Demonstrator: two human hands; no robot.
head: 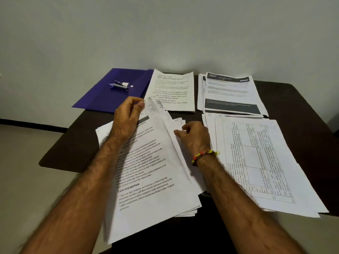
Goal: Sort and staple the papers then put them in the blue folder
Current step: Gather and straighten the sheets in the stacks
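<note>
Left hand [128, 116] pinches the top corner of a printed sheet [146, 171] between thumb and curled fingers, lifting that corner so the page curls up off the stack of papers [185, 211] beneath it. Bold text reading "TASK DESCRIPTION" shows on the lifted page, and circled handwritten marks sit near its raised corner. Right hand [194, 136], with a red and yellow beaded bracelet [203, 156] at the wrist, rests on the right side of the same stack, its fingers curled at the corners of the lower sheets; whether it actually grips one of them I cannot tell.

That stack lies at the near edge of the dark brown desk [311, 125], its lower end hanging over the edge. To its right lies a second pile [266, 162] topped by a sheet printed with a table, turned sideways. Behind that, at the far right, sits a pile [231, 94] whose top page carries a dark header with "3667" and a dark band lower down. Just left of it, at the far middle, lies another pile with large-print text [172, 90].

At the far left the blue folder [102, 96] lies flat and closed, one corner overhanging the desk edge. A blue stapler [119, 86] rests on top of it, beside the folder's white snap button.
</note>
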